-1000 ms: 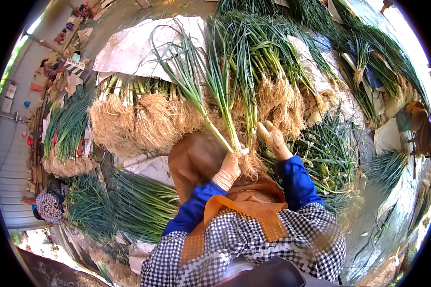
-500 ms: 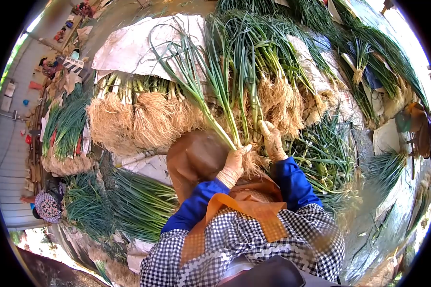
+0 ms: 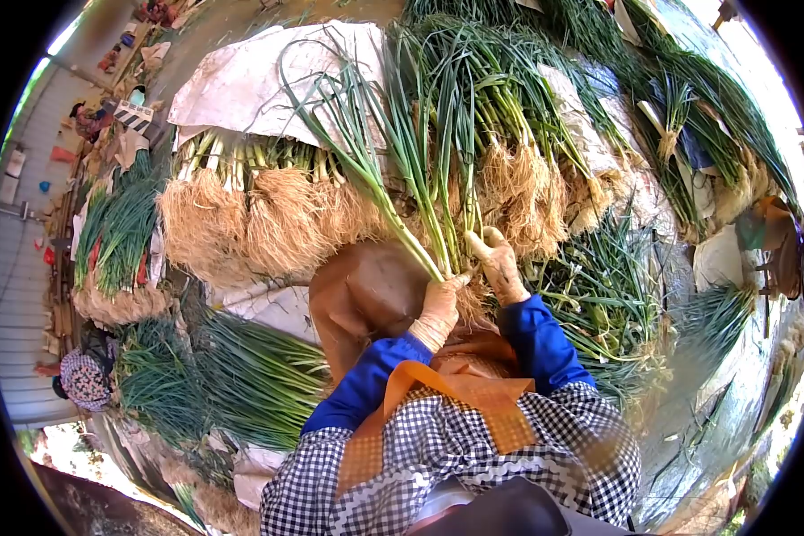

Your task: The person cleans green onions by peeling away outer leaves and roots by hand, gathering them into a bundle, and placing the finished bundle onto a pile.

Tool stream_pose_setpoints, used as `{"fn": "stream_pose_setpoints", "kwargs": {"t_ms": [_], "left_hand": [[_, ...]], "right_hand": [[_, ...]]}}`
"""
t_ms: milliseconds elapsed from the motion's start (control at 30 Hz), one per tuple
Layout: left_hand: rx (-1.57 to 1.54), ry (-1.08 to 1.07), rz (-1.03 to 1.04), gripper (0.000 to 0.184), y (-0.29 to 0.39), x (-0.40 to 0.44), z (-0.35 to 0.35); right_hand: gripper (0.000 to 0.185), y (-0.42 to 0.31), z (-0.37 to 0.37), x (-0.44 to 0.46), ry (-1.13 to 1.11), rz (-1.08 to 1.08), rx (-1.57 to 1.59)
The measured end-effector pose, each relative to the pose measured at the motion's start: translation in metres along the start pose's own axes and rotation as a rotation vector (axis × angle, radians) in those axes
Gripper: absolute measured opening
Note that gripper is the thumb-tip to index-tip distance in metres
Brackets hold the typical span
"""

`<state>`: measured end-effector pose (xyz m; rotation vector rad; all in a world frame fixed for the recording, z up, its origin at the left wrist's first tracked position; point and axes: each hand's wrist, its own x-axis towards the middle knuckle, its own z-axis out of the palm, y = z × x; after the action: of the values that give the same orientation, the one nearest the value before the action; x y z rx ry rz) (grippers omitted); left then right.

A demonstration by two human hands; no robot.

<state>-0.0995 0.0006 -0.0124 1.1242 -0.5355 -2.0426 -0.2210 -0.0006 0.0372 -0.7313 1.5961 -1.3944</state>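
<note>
Over my lap, several long green onions (image 3: 420, 214) fan out with their leaves pointing away from me. My left hand (image 3: 438, 313) is closed around their lower stems just above the roots. Close beside it, my right hand (image 3: 498, 266) has its bent fingers and thumb at the right-hand stalks, pinching them low down. Tan roots (image 3: 475, 299) hang between the two hands. A brown apron (image 3: 366, 290) covers my knees beneath the stems. How many stalks each hand grips is hidden by the fingers.
Rooted onion bundles (image 3: 286, 214) lie ahead to the left, partly under a white sack (image 3: 268, 85). More bundles (image 3: 523, 179) lie ahead to the right. Loose leaves (image 3: 598, 295) are piled by my right arm, and green onions (image 3: 259, 375) by my left. A person (image 3: 87, 375) sits far left.
My right hand has shifted slightly left, and the stalk at it now stands closer to the others in my left hand. My left hand stays nearly in place.
</note>
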Motion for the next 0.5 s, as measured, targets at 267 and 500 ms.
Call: {"fn": "stream_pose_setpoints", "kwargs": {"t_ms": [267,500], "left_hand": [[-0.067,0.163,0.150,0.020,-0.023,0.020,0.001],[-0.116,0.193,0.099,0.011,-0.010,0.013,0.012]], "right_hand": [[0.018,0.023,0.012,0.007,0.280,-0.610,-0.851],[0.026,0.034,-0.004,-0.010,0.377,-0.762,-0.927]]}}
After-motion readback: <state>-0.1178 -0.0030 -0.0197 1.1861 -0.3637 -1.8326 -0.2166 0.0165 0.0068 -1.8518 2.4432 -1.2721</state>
